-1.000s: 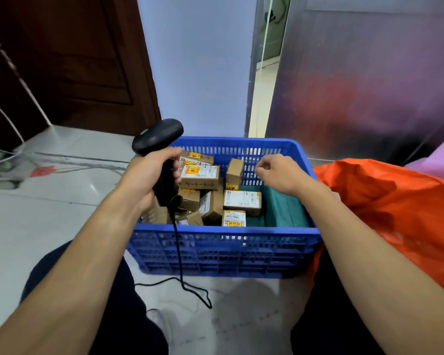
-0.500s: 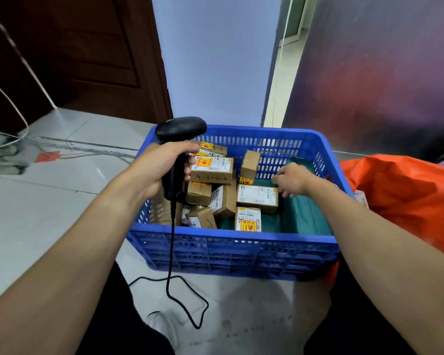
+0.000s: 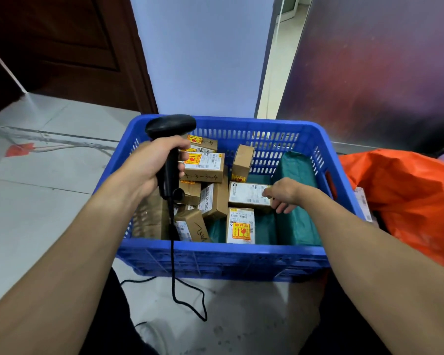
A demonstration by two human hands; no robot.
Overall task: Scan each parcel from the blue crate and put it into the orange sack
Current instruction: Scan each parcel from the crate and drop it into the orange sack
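Since one second ago the right hand (image 3: 282, 194) has gone down from above the far rim into the blue crate (image 3: 215, 249), and now it reaches the white-labelled parcel (image 3: 249, 193) in the middle of the crate. Its fingers are apart and only loosely bent. They touch the right end of this box, but I do not see a closed hold on it yet.

The left hand (image 3: 151, 170) is wrapped firmly around the handle of the black barcode scanner (image 3: 169, 126), left of centre of the frame. The scanner head is above the left part of the crate, and its cable (image 3: 173, 265) hangs down to the floor.

The task seems to be somewhere in its middle. Many cardboard parcels (image 3: 203, 165) lie in the left and middle of the crate, not yet scanned as far as I can judge. A green mailer bag (image 3: 297, 201) lies along the crate's right side.

The orange sack (image 3: 408, 201) is at the right edge of the frame, just beside the crate. A white label shows at its mouth, so probably something is already inside. The next step is probably to lift this box and scan it.
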